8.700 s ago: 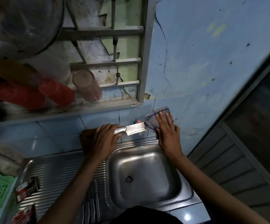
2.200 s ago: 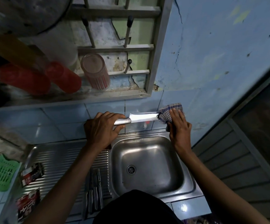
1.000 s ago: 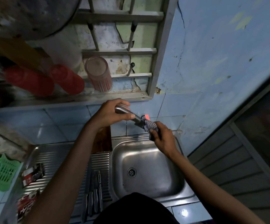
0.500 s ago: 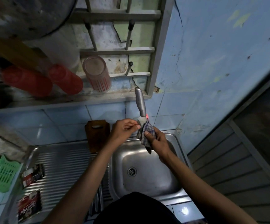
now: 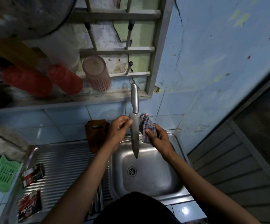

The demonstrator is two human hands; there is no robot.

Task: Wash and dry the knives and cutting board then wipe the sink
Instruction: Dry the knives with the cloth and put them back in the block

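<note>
— Since half a second ago the checked blue-and-white cloth [image 5: 147, 133] has come off the blade: the long all-steel kitchen knife [image 5: 134, 126] hangs bare now, handle up, tip down over the stainless steel sink [image 5: 176, 159]. Earlier the left hand [image 5: 119, 132] held it level by the handle.

— So how far along would you put things?

— My guess is mid-drying. This knife looks wiped, or nearly so. A few more knives [image 5: 97, 202] lie on the ribbed steel drainer [image 5: 63, 167] left of the sink, mostly hidden by the left forearm, so whether they are dry I cannot tell. The dark wooden cutting board [image 5: 95, 135] leans against the tiled wall just behind the sink's left corner; washed or not, I cannot say. Wiping the sink appears not yet done.

— And the hands?

— The left thumb and fingers [image 5: 125, 122] pinch the blade just below the handle, closed on the steel, with the knife hanging from that pinch above the sink. The right hand [image 5: 159, 139] is just right of the blade, its fingers curled round the bunched cloth, thumb pressed on top. Cloth and blade look slightly apart.

— Any worry?

— A blade held only by a pinch could slip, I'd judge.
</note>
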